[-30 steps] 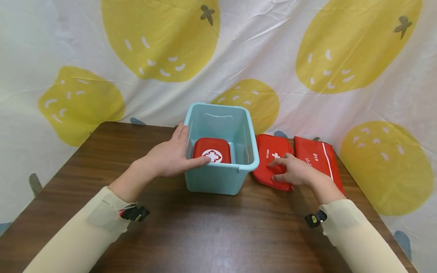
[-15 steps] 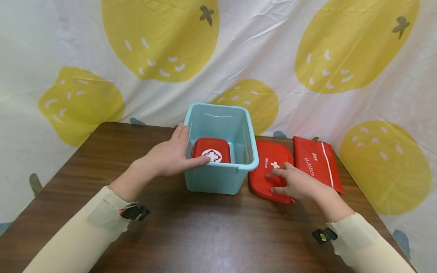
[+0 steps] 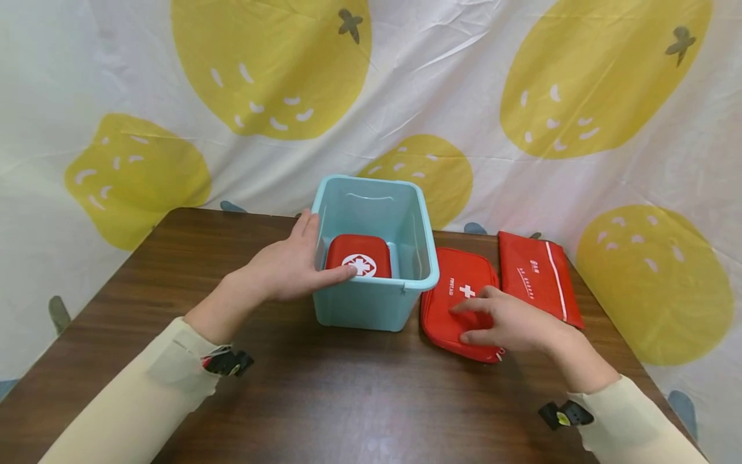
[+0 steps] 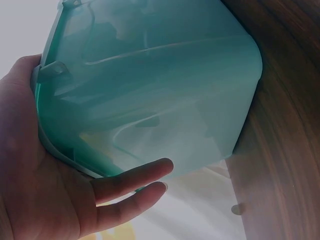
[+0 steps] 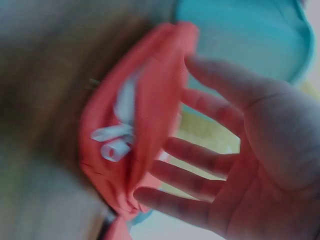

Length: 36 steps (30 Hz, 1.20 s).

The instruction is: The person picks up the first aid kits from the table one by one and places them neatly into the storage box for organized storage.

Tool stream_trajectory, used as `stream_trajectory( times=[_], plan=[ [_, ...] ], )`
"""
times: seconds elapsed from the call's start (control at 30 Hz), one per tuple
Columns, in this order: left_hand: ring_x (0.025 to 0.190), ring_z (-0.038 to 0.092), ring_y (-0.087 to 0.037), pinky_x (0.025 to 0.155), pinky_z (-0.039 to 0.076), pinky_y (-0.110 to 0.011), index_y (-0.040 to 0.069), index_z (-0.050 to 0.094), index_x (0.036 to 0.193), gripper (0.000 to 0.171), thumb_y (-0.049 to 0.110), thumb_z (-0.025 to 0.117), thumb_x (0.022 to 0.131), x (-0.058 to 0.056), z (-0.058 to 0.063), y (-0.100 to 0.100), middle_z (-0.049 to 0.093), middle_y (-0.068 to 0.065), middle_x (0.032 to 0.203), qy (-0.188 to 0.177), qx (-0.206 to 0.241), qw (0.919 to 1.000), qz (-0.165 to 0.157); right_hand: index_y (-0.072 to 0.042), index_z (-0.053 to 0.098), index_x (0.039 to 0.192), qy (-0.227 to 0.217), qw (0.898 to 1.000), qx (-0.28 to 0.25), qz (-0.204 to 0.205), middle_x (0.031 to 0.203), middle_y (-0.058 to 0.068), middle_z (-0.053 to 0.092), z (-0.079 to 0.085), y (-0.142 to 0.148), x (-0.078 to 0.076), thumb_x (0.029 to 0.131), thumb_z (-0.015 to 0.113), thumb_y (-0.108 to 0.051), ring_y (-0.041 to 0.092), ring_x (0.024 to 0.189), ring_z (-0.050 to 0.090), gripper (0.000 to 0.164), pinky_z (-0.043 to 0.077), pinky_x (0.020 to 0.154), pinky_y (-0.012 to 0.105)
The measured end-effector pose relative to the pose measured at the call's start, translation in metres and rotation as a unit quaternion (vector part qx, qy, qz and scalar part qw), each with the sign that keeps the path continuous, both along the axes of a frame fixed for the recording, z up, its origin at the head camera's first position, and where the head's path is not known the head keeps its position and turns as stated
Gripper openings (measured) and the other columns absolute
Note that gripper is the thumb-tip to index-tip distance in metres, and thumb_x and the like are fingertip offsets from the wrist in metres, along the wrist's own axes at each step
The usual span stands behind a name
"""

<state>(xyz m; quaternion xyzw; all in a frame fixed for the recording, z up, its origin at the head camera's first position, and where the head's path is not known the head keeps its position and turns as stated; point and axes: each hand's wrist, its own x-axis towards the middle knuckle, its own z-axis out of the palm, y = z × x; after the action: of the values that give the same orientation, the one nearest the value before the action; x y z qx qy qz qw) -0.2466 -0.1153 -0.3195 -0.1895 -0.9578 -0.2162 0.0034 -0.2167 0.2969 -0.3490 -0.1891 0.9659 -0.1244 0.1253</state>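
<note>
My left hand (image 3: 290,263) rests across the front left corner of a light-blue plastic bin (image 3: 371,306), thumb along the front rim. In the left wrist view, two straight fingers (image 4: 132,181) extend beside the bin's wall. Inside the bin lies a red case (image 3: 353,248) with a white emblem. To the bin's right, my right hand (image 3: 513,319) touches the top of a red first aid pouch (image 3: 446,322) with spread fingertips. The right wrist view, blurred, shows that pouch's zipped side (image 5: 107,120) with pale zipper pulls and the hand's fingers extended over its top.
A flat red pouch (image 3: 536,277) with a white stripe lies at the back right of the brown wooden table (image 3: 348,399). Behind the table hangs a white cloth (image 3: 429,77) printed with yellow fruit.
My right hand has drawn the first aid pouch toward the table's front and slightly left, apart from the back edge. My left hand, the bin and the flat pouch stay put.
</note>
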Motion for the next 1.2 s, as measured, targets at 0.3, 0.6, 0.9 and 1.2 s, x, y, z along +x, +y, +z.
stream_trajectory(
  times=[0.3,0.6,0.9,1.2],
  plan=[
    [0.107,0.071,-0.034,0.089,0.063,-0.05,0.01,0.014,0.17,0.117,0.083,0.061,0.092,-0.001,0.0,-0.001,0.026,-0.009,0.171,0.001,0.002,1.0,-0.001,0.001,0.053,0.156,0.009,0.994,-0.043,-0.096,0.146,0.032,0.061,0.017,0.03,-0.07,0.107,0.068,-0.045,0.049,0.132,0.06,0.069,0.053,0.109,0.064],
    [0.103,0.071,-0.032,0.088,0.063,-0.049,0.01,0.016,0.17,0.115,0.082,0.062,0.092,-0.001,-0.001,0.001,0.028,-0.009,0.17,0.003,0.006,1.0,-0.005,0.007,0.033,0.165,-0.099,0.978,-0.004,-0.182,0.158,0.035,0.045,-0.001,0.035,-0.121,0.106,0.063,-0.051,0.054,0.144,0.043,0.088,0.044,0.12,0.068],
    [0.103,0.072,-0.033,0.088,0.063,-0.05,0.01,0.014,0.171,0.118,0.084,0.06,0.091,-0.002,0.0,0.0,0.027,-0.009,0.172,0.009,0.003,1.0,-0.001,0.011,0.044,0.158,-0.143,0.97,0.012,-0.194,0.148,0.031,0.053,-0.007,0.04,-0.137,0.103,0.068,-0.057,0.049,0.138,0.049,0.091,0.052,0.114,0.06],
    [0.103,0.072,-0.034,0.089,0.063,-0.051,0.01,0.014,0.17,0.117,0.083,0.061,0.092,-0.002,-0.001,0.0,0.028,-0.01,0.17,0.006,0.006,1.0,-0.002,0.01,0.047,0.158,-0.141,0.968,-0.034,-0.206,0.149,0.031,0.054,-0.013,0.043,-0.137,0.097,0.076,-0.061,0.049,0.137,0.05,0.097,0.054,0.113,0.059]
  ],
)
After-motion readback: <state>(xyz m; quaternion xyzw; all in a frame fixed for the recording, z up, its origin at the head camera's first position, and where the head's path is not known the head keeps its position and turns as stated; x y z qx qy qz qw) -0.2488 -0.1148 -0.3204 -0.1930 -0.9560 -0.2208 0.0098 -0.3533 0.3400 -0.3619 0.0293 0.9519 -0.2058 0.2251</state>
